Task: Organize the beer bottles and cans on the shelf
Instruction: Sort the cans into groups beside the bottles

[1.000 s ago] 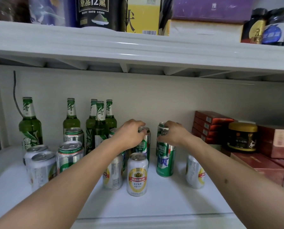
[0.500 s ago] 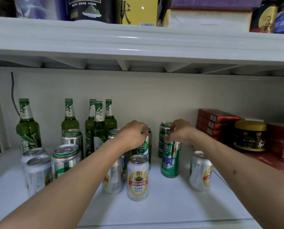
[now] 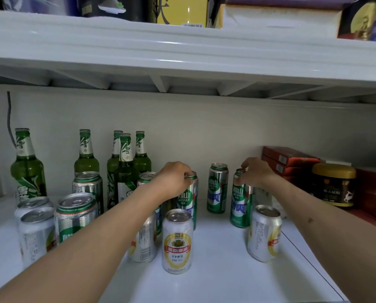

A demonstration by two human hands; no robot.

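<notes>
On the white shelf (image 3: 215, 281) stand several green beer bottles (image 3: 125, 169) at the back left and several cans. My left hand (image 3: 173, 179) grips the top of a tall green can (image 3: 188, 202) in the middle. My right hand (image 3: 256, 171) grips the top of another tall green can (image 3: 240, 204) to the right. A third tall green can (image 3: 217, 189) stands free between the two hands, further back. Short silver and yellow cans stand in front: one in the centre (image 3: 177, 241), one on the right (image 3: 264, 232), one under my left forearm (image 3: 142, 243).
Silver cans (image 3: 77, 213) cluster at the front left. Red boxes (image 3: 289, 162) and a dark jar with a gold lid (image 3: 333, 184) fill the right end. An upper shelf (image 3: 182, 53) with boxes and jars hangs close overhead. A dark cable (image 3: 8, 119) runs down the back wall.
My right hand has carried its tall green can to the right, away from the can behind it. My left hand stays on its can. The camera has tilted and moved closer.
</notes>
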